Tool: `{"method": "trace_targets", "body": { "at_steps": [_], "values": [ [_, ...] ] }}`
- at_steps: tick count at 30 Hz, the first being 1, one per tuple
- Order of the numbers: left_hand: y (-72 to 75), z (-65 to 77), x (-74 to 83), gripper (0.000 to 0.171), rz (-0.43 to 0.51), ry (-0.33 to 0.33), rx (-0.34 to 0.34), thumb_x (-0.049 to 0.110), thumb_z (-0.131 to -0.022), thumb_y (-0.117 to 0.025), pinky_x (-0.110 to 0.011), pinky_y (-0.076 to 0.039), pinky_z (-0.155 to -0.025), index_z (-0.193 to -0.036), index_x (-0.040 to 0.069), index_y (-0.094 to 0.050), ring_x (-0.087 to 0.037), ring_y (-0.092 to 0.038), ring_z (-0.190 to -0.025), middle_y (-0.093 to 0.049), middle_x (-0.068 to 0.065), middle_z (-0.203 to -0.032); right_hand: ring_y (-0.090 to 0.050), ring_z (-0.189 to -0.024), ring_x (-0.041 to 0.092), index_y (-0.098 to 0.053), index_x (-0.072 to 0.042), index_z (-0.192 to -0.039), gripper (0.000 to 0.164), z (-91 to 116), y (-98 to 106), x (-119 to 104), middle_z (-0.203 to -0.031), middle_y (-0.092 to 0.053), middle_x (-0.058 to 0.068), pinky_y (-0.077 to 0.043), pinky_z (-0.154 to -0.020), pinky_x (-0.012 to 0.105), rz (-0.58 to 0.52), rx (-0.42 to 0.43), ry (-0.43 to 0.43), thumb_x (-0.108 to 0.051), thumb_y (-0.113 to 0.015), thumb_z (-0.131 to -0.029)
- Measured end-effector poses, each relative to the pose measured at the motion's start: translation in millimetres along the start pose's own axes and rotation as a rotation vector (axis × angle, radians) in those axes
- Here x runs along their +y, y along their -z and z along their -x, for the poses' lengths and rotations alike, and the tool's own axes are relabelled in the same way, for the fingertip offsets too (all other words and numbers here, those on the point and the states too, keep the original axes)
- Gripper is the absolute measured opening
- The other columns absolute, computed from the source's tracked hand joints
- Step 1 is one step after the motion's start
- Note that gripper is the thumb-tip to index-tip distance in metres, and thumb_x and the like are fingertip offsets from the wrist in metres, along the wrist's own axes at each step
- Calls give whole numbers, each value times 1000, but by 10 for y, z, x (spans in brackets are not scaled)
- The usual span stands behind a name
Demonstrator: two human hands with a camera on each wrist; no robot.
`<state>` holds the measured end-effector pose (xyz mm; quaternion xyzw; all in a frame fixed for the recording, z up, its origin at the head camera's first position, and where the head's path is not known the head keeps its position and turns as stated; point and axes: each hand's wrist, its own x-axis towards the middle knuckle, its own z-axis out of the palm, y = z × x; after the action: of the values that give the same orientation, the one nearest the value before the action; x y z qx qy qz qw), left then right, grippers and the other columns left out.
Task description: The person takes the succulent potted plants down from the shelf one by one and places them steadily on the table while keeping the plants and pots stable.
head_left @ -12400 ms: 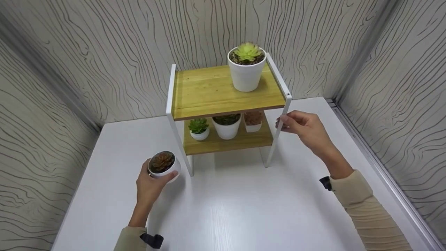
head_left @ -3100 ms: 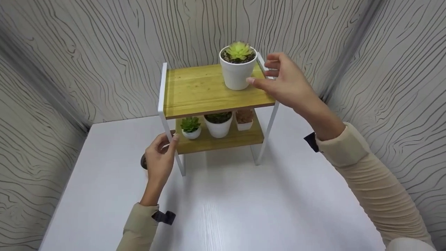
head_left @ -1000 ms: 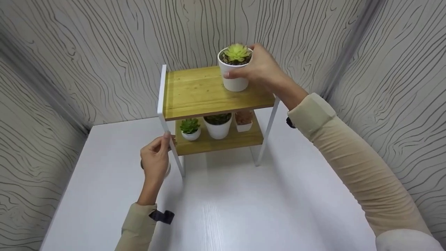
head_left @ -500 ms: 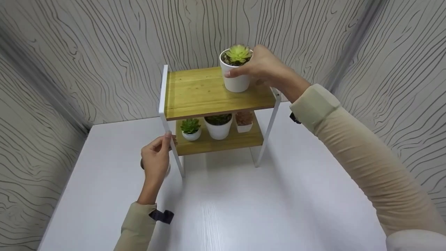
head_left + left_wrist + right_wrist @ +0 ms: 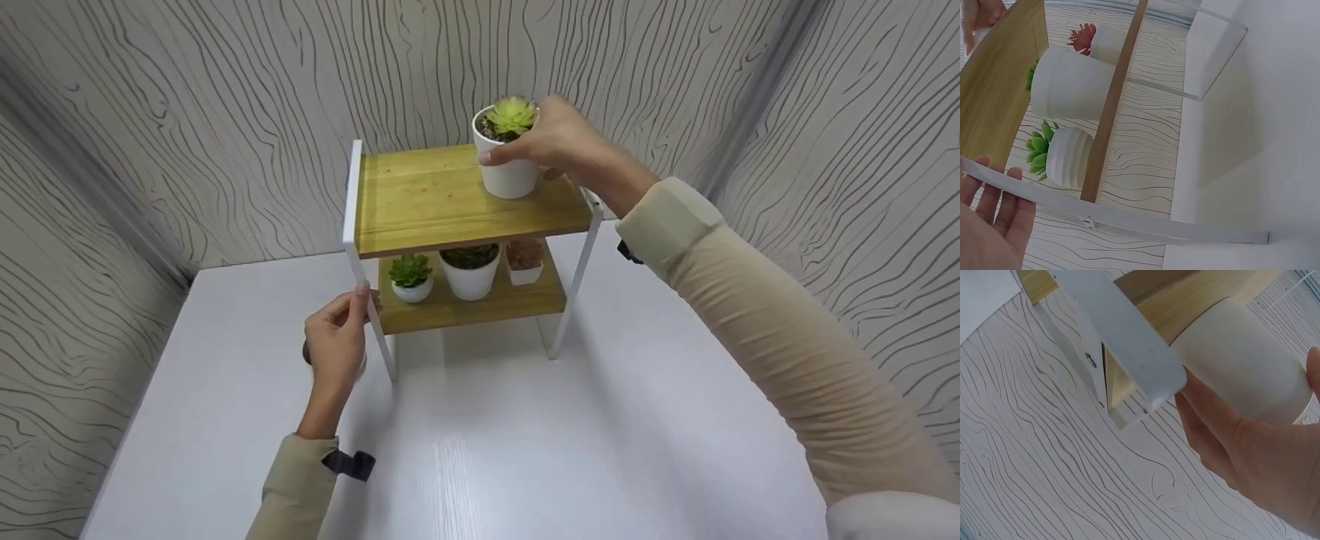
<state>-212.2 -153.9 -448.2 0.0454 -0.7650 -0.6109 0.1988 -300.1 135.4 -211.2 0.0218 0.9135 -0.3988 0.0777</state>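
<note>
A two-tier wooden shelf [image 5: 420,199] with white metal side frames stands on the white table. On the right of its top board sits a light green succulent in a white pot [image 5: 510,176]. My right hand [image 5: 566,142] holds this pot from the right, thumb across the front and fingers round the far side. My left hand [image 5: 336,341] pinches the shelf's front left leg [image 5: 1129,216], thumb in front. Behind that hand a small potted plant [image 5: 307,352] is mostly hidden.
On the lower board stand a small green succulent [image 5: 411,289], a larger white pot with dark green leaves [image 5: 471,281] and a square pot with a reddish plant [image 5: 525,274]. Wood-grain patterned walls [image 5: 247,112] enclose the table [image 5: 480,420] at the back and sides.
Earlier my left hand held a small reddish potted succulent and my right hand the right leg. Left moved to the left leg; right closed round the top pot. Almost nothing moved in the last half second.
</note>
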Motion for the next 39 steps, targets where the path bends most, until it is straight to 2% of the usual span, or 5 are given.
{"method": "trace_targets", "body": {
  "at_steps": [11, 18, 21, 31, 39],
  "values": [
    [-1, -8, 4, 42, 7, 20, -1, 44, -106, -61, -27, -63, -92, -106, 7, -82, -4, -74, -97, -80, -13, -106, -56, -133, 24, -34, -7, -154, 95, -55, -12, -17, -153, -47, 11, -57, -108, 36, -44, 10, -5, -32, -91, -83],
    [6, -21, -9, 35, 1, -18, -12, 35, -106, -63, -19, -61, -86, -108, 6, -82, -3, -74, -95, -80, -15, -105, -56, -137, 27, -30, -8, -157, 100, -66, -3, 8, -156, -46, 12, -59, -107, 40, -44, 5, -7, -34, -91, -82],
    [17, -21, -9, 35, 12, -4, -13, 35, -107, -63, -20, -62, -88, -109, 5, -81, -2, -74, -95, -80, -15, -107, -57, -136, 26, -34, -9, -156, 98, -75, -7, 8, -155, -47, 11, -59, -107, 40, -44, 8, 1, -34, -92, -81],
    [59, -42, -4, 33, 46, 22, -39, 32, -106, -64, -23, -63, -90, -113, 5, -81, -24, -78, -106, -79, -15, -116, -59, -128, 24, -41, -7, -151, 90, -95, -19, 0, -149, -51, 11, -62, -100, 35, -11, 35, 10, -34, -91, -81],
    [67, -48, -10, 34, 20, 38, -47, 34, -106, -63, -22, -62, -91, -113, 5, -81, -21, -78, -106, -79, -14, -116, -59, -128, 24, -41, -8, -150, 89, -85, -7, 8, -148, -51, 10, -61, -101, 35, -22, 32, 13, -33, -91, -81]
  ]
}}
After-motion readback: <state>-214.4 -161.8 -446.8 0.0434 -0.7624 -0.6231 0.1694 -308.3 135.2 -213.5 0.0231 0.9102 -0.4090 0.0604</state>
